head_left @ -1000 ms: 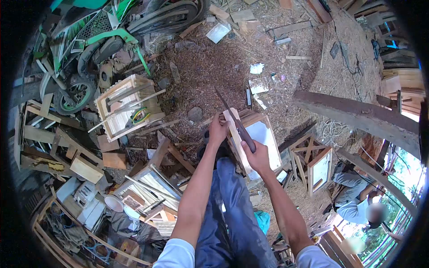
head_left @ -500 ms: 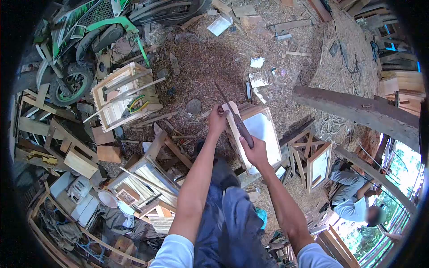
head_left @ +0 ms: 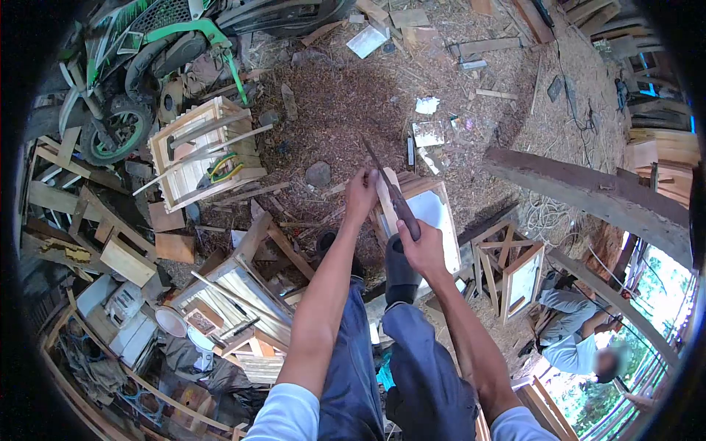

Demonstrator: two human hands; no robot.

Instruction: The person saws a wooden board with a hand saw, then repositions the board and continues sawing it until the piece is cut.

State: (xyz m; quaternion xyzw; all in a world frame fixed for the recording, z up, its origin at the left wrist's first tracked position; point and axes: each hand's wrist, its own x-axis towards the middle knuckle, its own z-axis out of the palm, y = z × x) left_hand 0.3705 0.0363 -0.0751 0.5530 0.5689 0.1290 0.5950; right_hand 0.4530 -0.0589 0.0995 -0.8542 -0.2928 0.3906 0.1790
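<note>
My right hand (head_left: 424,250) is wrapped around the thick dark handle of a long, narrow-bladed tool (head_left: 393,192). Its blade points up and away to the left, crossing over a pale wooden board (head_left: 387,220). At the board's far end, the curled fingers of my left hand (head_left: 360,192) grip its left edge. The board lies along the left side of a wooden box frame with a white panel (head_left: 430,213). My right boot (head_left: 401,272) is close to the near side of that frame.
A slatted crate (head_left: 165,176) with a hammer and green-handled pliers stands left, near a green motorcycle (head_left: 184,33). Another wooden cabinet (head_left: 250,287) bears sticks and tools. A thick beam (head_left: 588,191) crosses the right side. A person (head_left: 573,331) sits at lower right. Shavings cover the ground.
My right leg and boot have moved forward toward the box frame, and my legs are farther apart. The tool and both hands have shifted slightly to the right in view.
</note>
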